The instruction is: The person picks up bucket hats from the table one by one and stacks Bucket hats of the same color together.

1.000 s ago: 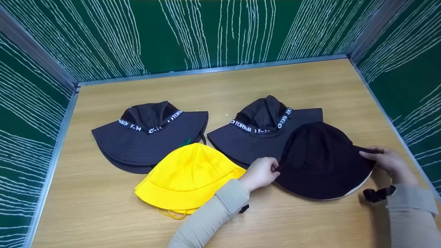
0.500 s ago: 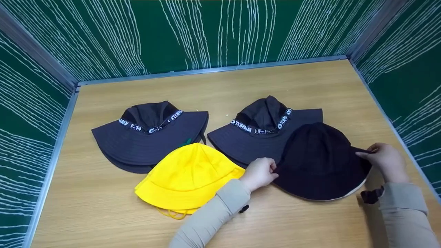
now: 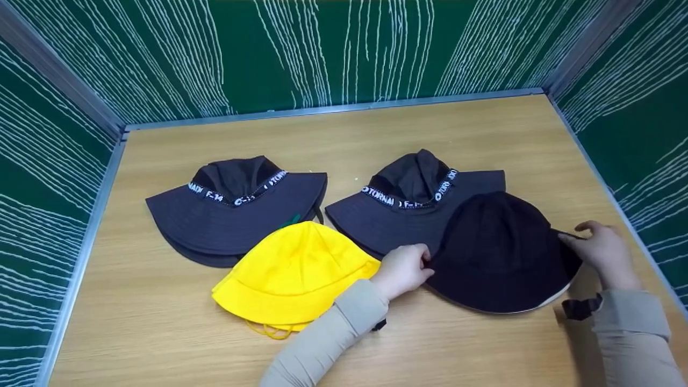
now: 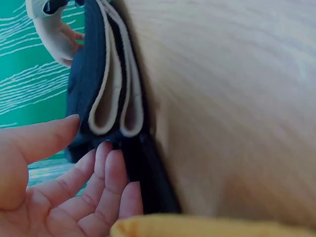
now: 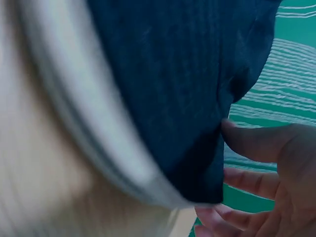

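A black bucket hat [image 3: 500, 258] with a pale lining lies folded flat at the right, its crown pointing away from me. My left hand [image 3: 400, 269] pinches the left end of its brim. At the opposite brim end, my right hand [image 3: 604, 252] holds the edge between thumb and fingers. The left wrist view shows the cream-edged folds [image 4: 103, 123] of the doubled brim beside my fingertips. In the right wrist view, my thumb [image 5: 252, 140] lies against the dark cloth, with the other fingers partly behind it.
A yellow hat [image 3: 301, 274] with a cord lies left of my left hand, partly under that forearm. Behind are two dark grey hats with lettered bands, one at left [image 3: 231, 231], one at right [image 3: 398, 226] overlapped by the black hat. Green walls [image 3: 333, 54] enclose the wooden table [image 3: 161, 333].
My right hand has shifted slightly left with its end of the brim. The left hand keeps its place at the other end, and the other hats lie as before.
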`<state>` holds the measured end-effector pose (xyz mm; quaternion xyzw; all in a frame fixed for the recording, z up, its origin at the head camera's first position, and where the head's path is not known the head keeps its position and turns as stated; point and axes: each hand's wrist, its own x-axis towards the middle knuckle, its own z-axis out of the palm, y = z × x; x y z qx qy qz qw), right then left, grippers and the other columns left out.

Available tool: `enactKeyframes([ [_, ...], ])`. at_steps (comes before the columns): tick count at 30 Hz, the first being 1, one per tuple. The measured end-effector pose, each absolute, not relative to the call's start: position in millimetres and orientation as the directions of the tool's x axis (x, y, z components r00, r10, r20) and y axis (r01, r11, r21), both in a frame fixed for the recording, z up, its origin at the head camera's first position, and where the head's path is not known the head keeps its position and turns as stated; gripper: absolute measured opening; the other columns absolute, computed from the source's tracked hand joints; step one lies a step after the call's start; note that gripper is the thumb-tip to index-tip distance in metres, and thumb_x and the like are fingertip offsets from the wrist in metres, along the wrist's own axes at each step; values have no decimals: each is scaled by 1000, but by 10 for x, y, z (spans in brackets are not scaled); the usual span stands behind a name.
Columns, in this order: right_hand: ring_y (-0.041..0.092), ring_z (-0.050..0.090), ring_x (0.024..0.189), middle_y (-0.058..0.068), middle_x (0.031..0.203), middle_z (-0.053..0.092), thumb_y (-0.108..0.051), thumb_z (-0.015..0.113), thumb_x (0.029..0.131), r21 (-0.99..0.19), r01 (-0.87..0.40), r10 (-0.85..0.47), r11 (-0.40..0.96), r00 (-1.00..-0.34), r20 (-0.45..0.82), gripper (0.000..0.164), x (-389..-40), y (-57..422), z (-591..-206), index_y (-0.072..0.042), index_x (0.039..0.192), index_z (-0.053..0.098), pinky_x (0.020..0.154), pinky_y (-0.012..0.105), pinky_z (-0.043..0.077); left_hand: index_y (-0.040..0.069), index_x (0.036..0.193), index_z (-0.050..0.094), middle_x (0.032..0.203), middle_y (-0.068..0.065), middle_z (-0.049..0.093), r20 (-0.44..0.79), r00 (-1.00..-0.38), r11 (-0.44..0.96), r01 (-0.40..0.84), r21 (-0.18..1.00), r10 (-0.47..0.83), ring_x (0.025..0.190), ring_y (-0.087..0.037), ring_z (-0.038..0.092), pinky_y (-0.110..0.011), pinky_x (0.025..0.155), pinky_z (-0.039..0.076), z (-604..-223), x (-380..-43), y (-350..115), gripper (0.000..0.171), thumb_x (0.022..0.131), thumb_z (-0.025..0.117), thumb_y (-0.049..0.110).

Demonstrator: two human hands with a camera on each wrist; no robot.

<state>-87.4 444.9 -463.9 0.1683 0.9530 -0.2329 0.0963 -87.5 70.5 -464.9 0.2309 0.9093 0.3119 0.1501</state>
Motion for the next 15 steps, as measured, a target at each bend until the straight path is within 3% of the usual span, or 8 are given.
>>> enactKeyframes([
  [5, 58, 31, 115, 45, 129, 30, -33, 50, 95, -477, 298, 282, 827, -953, -108, 55, -906, 4211, -4511, 14, 121, 45, 92, 65, 30, 10, 97, 62, 74, 4, 59, -110, -851, 680, 325, 657, 513, 65, -7, 51, -15, 59, 40, -4569, -885, 635, 16, 87, 67, 22],
  [11, 53, 38, 113, 38, 121, 43, -16, 57, 92, -582, 77, 200, 810, -968, 150, 32, -922, 3759, -4348, 12, 108, 57, 93, 61, 30, 9, 98, 63, 77, 2, 63, -83, -864, 651, 307, 694, 496, 67, -8, 54, -15, 61, 41, -4481, -882, 525, 17, 87, 68, 21],
  [15, 34, 48, 105, 28, 111, 54, -8, 62, 88, -644, -75, 149, 761, -946, 287, 19, -889, 3409, -4328, 8, 98, 62, 94, 35, 35, 8, 99, 64, 81, 0, 65, -77, -872, 615, 276, 739, 483, 70, -8, 56, -13, 64, 43, -4426, -876, 419, 16, 88, 67, 20],
])
